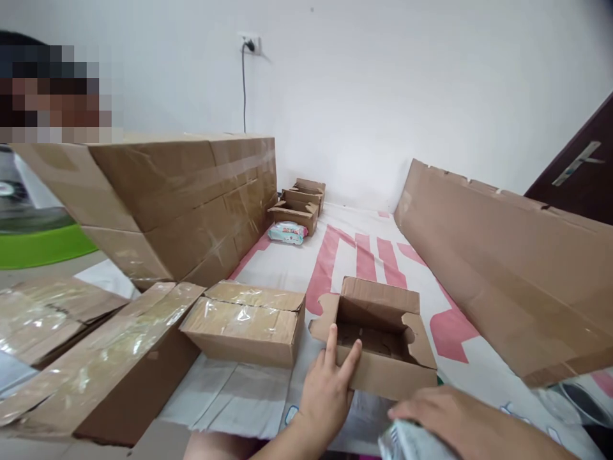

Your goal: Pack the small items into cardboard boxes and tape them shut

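1. The left hand (328,380) has two fingers extended and spread against the near left corner of the open box (390,377); whether it grips the cardboard cannot be told.
2. The right hand (435,409) closes over a pale packet (412,441) just in front of the box. The packet's visible end points left; the lower picture edge cuts it, so its long axis is uncertain. Its printed marks are unreadable.
3. The box sits on the cloth-covered tabletop (292,263), mouth upward, long axis running left to right and slanting slightly toward the person at its right end. Its far flap stands up; the side flaps splay outward. No lettering is readable on it.
4. A taped carton (244,319) lies to its left, long axis also crosswise, with only a narrow gap between.
5. Bare cloth with large red printed strokes, not legible, stretches beyond the box toward the wall (354,115).
6. Cardboard barriers, a stacked one (191,204) at left and a panel (498,268) at right, bound this room.
7. Farther off, a wipes-like pack (287,232), its print too small to read, lies before small open boxes (292,218).
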Demonstrator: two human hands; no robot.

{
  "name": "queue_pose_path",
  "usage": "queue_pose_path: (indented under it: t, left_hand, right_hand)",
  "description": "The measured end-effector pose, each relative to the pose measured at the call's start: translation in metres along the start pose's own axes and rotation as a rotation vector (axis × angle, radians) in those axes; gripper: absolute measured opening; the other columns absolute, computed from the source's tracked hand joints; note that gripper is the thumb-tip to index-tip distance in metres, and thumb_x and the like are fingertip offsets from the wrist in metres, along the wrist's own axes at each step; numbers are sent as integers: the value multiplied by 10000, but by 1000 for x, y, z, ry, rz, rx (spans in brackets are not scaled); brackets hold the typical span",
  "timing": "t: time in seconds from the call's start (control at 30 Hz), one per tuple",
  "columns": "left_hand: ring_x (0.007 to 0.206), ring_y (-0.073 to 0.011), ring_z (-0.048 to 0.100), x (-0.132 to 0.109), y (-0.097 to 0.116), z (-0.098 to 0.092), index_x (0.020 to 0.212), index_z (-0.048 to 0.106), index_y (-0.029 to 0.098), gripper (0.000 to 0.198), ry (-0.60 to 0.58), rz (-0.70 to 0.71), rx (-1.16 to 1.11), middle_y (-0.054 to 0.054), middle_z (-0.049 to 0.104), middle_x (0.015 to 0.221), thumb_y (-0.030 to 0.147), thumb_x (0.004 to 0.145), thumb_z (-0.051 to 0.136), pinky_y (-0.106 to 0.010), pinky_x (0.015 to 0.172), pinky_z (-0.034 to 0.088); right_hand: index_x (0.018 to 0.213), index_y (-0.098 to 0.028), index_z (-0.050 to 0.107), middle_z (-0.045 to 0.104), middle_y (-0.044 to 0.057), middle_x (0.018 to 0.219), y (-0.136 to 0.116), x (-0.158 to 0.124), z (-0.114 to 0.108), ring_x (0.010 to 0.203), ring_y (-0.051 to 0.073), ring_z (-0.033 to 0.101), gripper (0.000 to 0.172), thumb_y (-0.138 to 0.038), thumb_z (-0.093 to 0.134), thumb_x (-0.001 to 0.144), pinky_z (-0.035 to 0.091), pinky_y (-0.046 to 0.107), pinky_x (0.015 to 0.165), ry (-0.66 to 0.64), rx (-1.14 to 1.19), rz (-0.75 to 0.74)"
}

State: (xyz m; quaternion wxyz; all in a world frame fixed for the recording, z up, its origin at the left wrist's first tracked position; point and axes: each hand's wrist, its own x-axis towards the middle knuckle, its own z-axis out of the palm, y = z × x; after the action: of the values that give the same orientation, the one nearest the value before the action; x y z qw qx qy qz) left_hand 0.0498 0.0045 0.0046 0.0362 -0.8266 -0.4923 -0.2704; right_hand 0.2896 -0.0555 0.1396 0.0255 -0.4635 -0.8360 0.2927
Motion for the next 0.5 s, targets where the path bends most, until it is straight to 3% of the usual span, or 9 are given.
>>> queue_pose_path:
  t: [0.13,0.23,0.37,0.5]
  left_hand:
    - [994,-279,657,11,-10,-10,1302,523,184,746,-5,-29,-87,-188,415,1461,-7,581,546,-386,782,573]
    - [1072,-247,634,19,-16,-16,1245,524,179,688,47,-11,-184,-110,588,1273,-15,586,495,-363,871,558]
    - [1137,-235,587,17,-15,-19,1278,456,201,688,163,-47,-315,-124,481,1364,-7,623,471,-340,821,566]
    - [863,-156,605,-5,-18,-7,1395,342,216,621,379,-86,-389,-175,374,1395,91,811,514,-316,699,564]
  right_hand:
    - [1350,-307,540,657,98,1214,15,17,58,1127,329,595,703,-288,670,659,441,426,999,-63,-57,48]
    - [1369,-275,521,621,122,1270,39,37,89,1189,353,547,781,-233,691,608,398,476,1047,-21,-115,145]
    - [1367,-246,531,558,128,1375,62,49,108,1273,360,487,700,-271,682,684,364,492,1087,154,-45,237]
    - [1293,-251,595,612,134,1302,81,38,116,1213,381,538,603,-451,703,734,417,534,1035,336,63,215]
